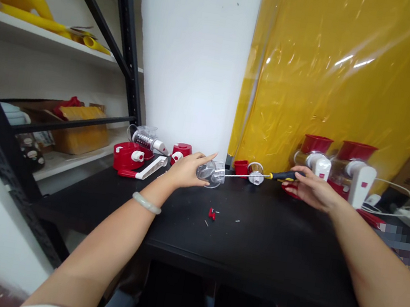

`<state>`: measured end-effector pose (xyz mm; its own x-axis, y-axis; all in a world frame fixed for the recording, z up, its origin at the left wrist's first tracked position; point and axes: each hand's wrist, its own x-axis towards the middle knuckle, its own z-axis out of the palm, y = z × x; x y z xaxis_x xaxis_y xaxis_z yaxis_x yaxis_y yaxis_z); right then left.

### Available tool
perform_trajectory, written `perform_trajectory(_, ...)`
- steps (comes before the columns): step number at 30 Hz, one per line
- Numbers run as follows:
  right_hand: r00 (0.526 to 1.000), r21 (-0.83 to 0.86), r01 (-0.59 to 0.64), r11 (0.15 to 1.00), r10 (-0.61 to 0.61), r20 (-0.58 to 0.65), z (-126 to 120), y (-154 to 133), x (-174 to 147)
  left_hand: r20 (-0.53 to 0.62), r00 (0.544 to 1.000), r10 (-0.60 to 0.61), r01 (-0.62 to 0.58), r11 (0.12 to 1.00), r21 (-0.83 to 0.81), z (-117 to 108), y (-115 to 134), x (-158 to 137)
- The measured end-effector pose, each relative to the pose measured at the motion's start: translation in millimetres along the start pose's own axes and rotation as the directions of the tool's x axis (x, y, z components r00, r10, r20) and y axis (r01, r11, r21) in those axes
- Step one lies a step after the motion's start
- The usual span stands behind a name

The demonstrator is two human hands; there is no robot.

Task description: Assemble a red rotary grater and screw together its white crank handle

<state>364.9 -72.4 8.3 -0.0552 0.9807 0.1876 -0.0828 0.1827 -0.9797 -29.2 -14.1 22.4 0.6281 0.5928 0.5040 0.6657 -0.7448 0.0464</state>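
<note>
My left hand (189, 168) is closed round a clear plastic housing (218, 172) just above the black table. In my right hand (310, 187) is a screwdriver (283, 175) with a black and yellow handle, held level. Its long shaft points left, and the tip meets or overlaps the right side of the clear housing; whether it sits on a screw I cannot tell. On the table below lie a small red part (212, 214) and several tiny metal pieces. Behind the shaft are a red plastic piece (240, 168) and a grater drum (256, 173) with a white end.
At the left stand a red base (127, 155), a white crank handle (154, 168) and another drum in a clear housing (145, 137). Two red and white rotary graters (356, 169) stand at the right, near white cables. A black shelf frame (125, 32) rises on the left.
</note>
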Motion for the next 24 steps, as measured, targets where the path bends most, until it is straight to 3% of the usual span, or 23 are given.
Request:
perform_trajectory(5, 0.998, -0.225, -0.044, 0.973, 0.035, -0.044, -2.5, 7.5, 4.6, -0.007, 1.000, 0.005, -0.005, 1.000, 0.005, 1.3, -1.6, 0.3)
perform_trajectory(11, 0.999, 0.005, 0.040, 0.999, -0.040, 0.029, -1.8, 2.3, 0.0, -0.013, 1.000, 0.006, -0.006, 1.000, -0.013, 2.6, -3.7, 0.2)
perform_trajectory(14, 0.998, -0.037, 0.035, 0.999, -0.033, 0.052, -3.3, 5.0, 0.9, -0.020, 1.000, 0.014, -0.014, 1.000, -0.020, 3.3, -4.6, -0.1)
perform_trajectory(18, 0.996, -0.152, -0.083, 0.985, 0.078, -0.043, -4.8, 14.4, 8.1, -0.014, 1.000, 0.023, -0.023, 1.000, -0.019, 2.2, -3.8, -0.1)
perform_trajectory(21, 0.994, -0.031, -0.109, 0.994, 0.108, -0.034, -3.9, 15.6, 9.7, -0.004, 1.000, 0.023, -0.023, 0.999, -0.022, 0.4, -1.4, 0.0)
perform_trajectory(24, 1.000, 0.070, -0.020, 0.997, 0.020, 0.012, -2.1, 13.3, 7.1, -0.006, 1.000, 0.019, -0.019, 1.000, -0.024, -0.7, 0.5, -0.5)
